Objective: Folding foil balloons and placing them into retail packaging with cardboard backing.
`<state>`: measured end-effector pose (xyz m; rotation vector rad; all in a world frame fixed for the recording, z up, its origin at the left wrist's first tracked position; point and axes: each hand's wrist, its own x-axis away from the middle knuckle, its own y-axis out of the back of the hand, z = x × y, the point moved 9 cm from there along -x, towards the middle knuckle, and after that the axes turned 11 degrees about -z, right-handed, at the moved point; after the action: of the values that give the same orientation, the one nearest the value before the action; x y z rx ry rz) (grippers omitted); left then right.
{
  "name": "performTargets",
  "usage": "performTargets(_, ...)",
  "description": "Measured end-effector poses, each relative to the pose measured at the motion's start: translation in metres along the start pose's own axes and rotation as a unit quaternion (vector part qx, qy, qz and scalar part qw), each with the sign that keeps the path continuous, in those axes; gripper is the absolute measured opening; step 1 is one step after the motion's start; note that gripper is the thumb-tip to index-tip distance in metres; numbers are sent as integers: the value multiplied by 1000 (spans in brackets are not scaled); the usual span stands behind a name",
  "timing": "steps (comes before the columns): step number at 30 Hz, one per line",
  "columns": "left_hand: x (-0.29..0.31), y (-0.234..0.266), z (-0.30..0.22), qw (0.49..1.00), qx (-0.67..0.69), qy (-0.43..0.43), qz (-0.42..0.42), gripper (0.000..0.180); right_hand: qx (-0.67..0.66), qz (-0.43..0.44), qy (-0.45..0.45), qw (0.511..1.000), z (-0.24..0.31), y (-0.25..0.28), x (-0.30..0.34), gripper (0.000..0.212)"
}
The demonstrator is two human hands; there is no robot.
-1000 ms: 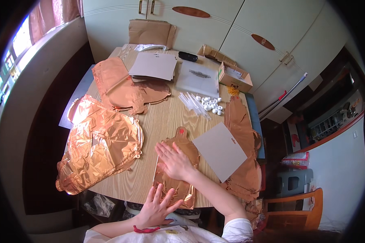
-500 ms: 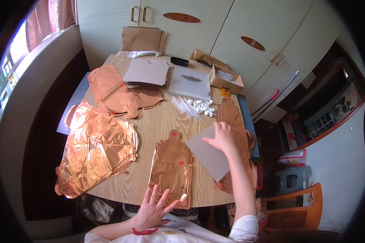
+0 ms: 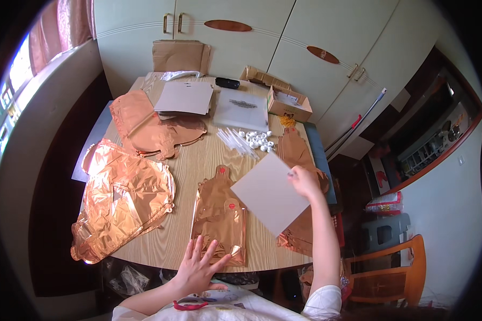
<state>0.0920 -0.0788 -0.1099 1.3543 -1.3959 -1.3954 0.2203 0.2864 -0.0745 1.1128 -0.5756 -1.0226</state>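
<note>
A rose-gold foil balloon (image 3: 218,224), folded into a long flat shape with small red marks, lies at the table's front middle. My left hand (image 3: 198,267) rests on its near end with fingers spread. My right hand (image 3: 304,183) grips a grey cardboard sheet (image 3: 270,195) by its right edge, thumb on the face and the other fingers largely hidden. The sheet is held cornerwise, beside the balloon's right side and in front of a stack of folded foil balloons (image 3: 293,148).
Crumpled foil balloons (image 3: 128,195) and flatter ones (image 3: 144,125) cover the table's left. Farther back are a cardboard stack (image 3: 185,98), a clear plastic bag (image 3: 241,112), white straws (image 3: 233,140), white cups (image 3: 260,140) and a small carton (image 3: 289,104). A wooden chair (image 3: 415,267) stands at right.
The grey sheet has moved slightly left, and more of its face shows. My right hand now closes on its right edge instead of reaching over its top. My left hand stays on the balloon.
</note>
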Motion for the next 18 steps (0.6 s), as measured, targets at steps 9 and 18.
performTargets(9, 8, 22, 20, 993, 32, 78, -83, 93, -316, -64, 128, 938, 97, 87, 57, 26)
performTargets(18, 30, 87, -8, 953, 98, -7, -288, 49, -224, 93, 290, 926, 205, -48, 172, 37)
